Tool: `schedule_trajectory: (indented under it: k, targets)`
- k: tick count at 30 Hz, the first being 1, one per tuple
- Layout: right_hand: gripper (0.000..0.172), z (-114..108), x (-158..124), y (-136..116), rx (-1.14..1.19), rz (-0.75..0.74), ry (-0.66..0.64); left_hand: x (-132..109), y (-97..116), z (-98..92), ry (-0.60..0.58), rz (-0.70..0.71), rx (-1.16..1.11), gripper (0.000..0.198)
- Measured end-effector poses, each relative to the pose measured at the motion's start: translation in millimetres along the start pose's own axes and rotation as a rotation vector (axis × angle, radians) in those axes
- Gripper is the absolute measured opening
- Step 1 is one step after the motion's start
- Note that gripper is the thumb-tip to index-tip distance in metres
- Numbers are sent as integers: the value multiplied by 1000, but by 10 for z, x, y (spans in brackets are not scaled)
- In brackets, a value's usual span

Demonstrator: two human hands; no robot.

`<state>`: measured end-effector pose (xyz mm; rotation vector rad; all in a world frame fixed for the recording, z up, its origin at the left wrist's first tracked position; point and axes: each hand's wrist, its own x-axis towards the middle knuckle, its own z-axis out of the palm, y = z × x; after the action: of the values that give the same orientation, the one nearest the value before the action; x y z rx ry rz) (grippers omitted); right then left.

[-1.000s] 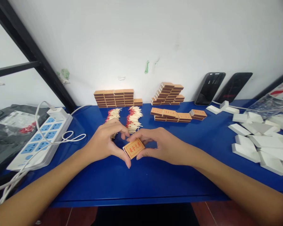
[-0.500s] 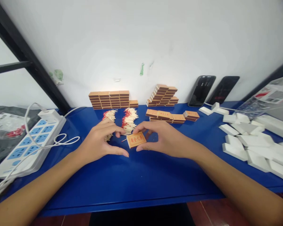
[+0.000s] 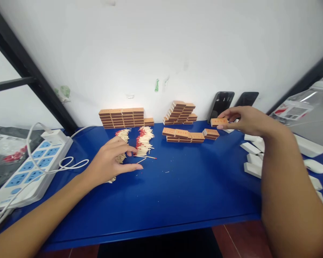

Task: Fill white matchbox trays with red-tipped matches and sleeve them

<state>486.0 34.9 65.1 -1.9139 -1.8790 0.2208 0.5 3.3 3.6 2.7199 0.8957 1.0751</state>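
Observation:
My right hand (image 3: 244, 120) is stretched out to the right and pinches an orange matchbox (image 3: 219, 122) just above the low row of matchboxes (image 3: 190, 134) on the blue table (image 3: 177, 193). My left hand (image 3: 111, 161) rests on the table beside the piles of loose red-tipped matches (image 3: 144, 141), fingers loosely curled with the tips near the sticks; nothing shows in its grip. A few stray matches (image 3: 148, 157) lie just right of its fingers.
Stacked matchboxes (image 3: 121, 117) and a leaning stack (image 3: 181, 111) stand against the wall. White inner trays (image 3: 254, 157) lie at the right, two phones (image 3: 220, 105) lean on the wall, and a power strip (image 3: 29, 166) with cable sits at the left.
My right hand has carried the matchbox from the table's middle up and right to above the box row. My left hand let go of it and stayed by the matches.

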Motion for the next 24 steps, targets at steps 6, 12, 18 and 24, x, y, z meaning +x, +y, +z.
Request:
schedule_trajectory:
  k: [6,12,18,24]
  targets:
    - [41,165,67,20,79,-19,-225,-12,-35,9,-16,22,3,38]
    - [50,101,9,-110,29,-17,-41,1,-18,-9,-15,7,19,36]
    - [45,138,-57,-399,89,-100,23,9,-13,-2,-24,36,64,35]
    - [45,192,-109,-594,94,-183,-43,12,-37,-1,-16,53,88,31]
